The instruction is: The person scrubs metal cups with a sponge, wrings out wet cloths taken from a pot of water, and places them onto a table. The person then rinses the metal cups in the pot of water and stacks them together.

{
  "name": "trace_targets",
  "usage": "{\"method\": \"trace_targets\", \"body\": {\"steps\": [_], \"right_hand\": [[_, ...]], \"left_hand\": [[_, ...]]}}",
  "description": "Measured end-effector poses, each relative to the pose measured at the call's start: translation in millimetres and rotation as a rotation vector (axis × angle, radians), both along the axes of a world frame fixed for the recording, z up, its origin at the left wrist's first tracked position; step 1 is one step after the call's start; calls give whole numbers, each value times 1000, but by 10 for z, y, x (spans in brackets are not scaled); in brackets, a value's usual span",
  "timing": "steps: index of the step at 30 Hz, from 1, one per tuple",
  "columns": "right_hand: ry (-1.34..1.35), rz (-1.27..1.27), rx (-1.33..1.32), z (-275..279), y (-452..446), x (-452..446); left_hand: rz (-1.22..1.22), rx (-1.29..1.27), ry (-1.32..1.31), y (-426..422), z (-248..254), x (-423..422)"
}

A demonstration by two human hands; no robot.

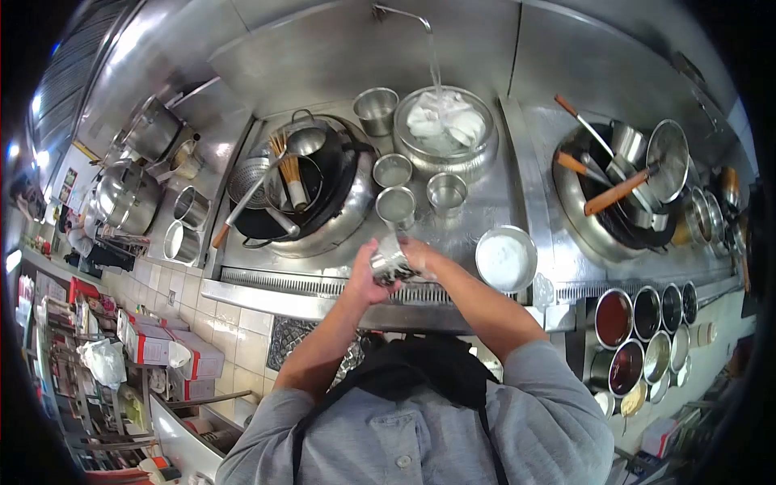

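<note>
Over the front edge of the steel counter, my left hand [372, 273] is wrapped round the side of a small metal cup [390, 264], which is tilted. My right hand [419, 258] is closed against the cup's other side. Something pale and wet-looking shows by its fingers, too blurred to name. Just beyond my hands stand several more metal cups, the closest one [395, 207] holding liquid. To the right is a metal bowl [507, 259] of white, foamy-looking contents. Behind them, water from a tap [427, 25] runs into a large metal basin [445, 166] with white cloth [446, 118] in it.
At left, a wok burner [339, 220] carries a wok, ladles, a strainer and a bamboo brush [292, 179]. The right burner [569, 212] bears wooden-handled tools and a strainer. Sauce pots [614, 318] stand at lower right. A person [81, 241] is far off at left.
</note>
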State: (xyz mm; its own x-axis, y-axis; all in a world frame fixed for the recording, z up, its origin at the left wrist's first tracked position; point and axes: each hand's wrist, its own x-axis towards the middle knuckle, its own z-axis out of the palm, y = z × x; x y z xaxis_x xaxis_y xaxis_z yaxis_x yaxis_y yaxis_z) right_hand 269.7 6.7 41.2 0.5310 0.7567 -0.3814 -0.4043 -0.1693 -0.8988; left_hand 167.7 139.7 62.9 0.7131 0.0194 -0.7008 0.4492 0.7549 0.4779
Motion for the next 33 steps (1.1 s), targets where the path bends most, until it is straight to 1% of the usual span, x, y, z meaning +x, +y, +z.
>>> {"method": "trace_targets", "body": {"steps": [2, 5, 6, 7, 9, 10, 11, 13, 15, 16, 17, 19, 20, 23, 24, 25, 26, 27, 28, 29, 30, 31, 33], "right_hand": [[520, -35, 325, 28, 23, -99], [-86, 170, 73, 102, -187, -245], [-461, 354, -163, -149, -162, -139], [-227, 271, 6, -244, -207, -118], [237, 95, 340, -381, -312, -85], [422, -21, 305, -71, -433, -102], [487, -87, 331, -116, -466, -75], [615, -223, 377, -229, -525, -21], [468, -411, 72, -269, -569, 105], [270, -501, -53, -290, -572, 113], [80, -584, -213, -314, -576, 122], [-548, -716, -484, -361, -594, 12], [-548, -718, -305, -370, -596, -59], [-1301, -524, -211, -95, -446, -344], [-1277, -533, -226, -175, -378, -425], [-1258, -543, -243, -334, -306, -457], [-1238, -549, -259, -513, -278, -451], [-1012, -567, -289, -661, -275, -337], [-787, -578, -309, -808, -257, -174], [-555, -581, -325, -971, -242, -52], [-296, -585, -237, -1185, -342, 63], [-112, -634, -231, -1040, -436, 13], [245, -718, -207, -721, -657, -205]], "left_hand": [[-12, -21, 33, 133, -30, 1], [-20, -84, 123, 101, -40, -37], [-25, -115, 152, -9, 18, -42], [-31, -144, 182, -83, 39, -57], [-100, -262, -12, -81, -169, -78], [-141, -318, -98, -81, -262, -53], [-178, -378, -179, -102, -371, -80], [-7, -410, -170, -206, -361, -81], [116, -430, -140, -236, -344, -22], [173, -415, -171, -235, -294, -13], [193, -311, -173, -173, -382, 5], [229, -105, -176, -8, -660, 61], [261, -92, -146, 42, -756, 86], [153, 36, -39, 88, -966, 134], [205, -19, -148, 12, -1165, 183], [205, -26, -79, -84, -1059, 199], [208, -34, -8, -209, -836, 159], [212, -41, 58, -289, -702, 158], [180, -35, 35, -295, -768, 189], [181, 32, -31, -273, -835, 235], [181, 99, -95, -237, -898, 270], [174, 166, -168, -238, -823, 362], [72, 518, -402, -342, -581, 678]]}}
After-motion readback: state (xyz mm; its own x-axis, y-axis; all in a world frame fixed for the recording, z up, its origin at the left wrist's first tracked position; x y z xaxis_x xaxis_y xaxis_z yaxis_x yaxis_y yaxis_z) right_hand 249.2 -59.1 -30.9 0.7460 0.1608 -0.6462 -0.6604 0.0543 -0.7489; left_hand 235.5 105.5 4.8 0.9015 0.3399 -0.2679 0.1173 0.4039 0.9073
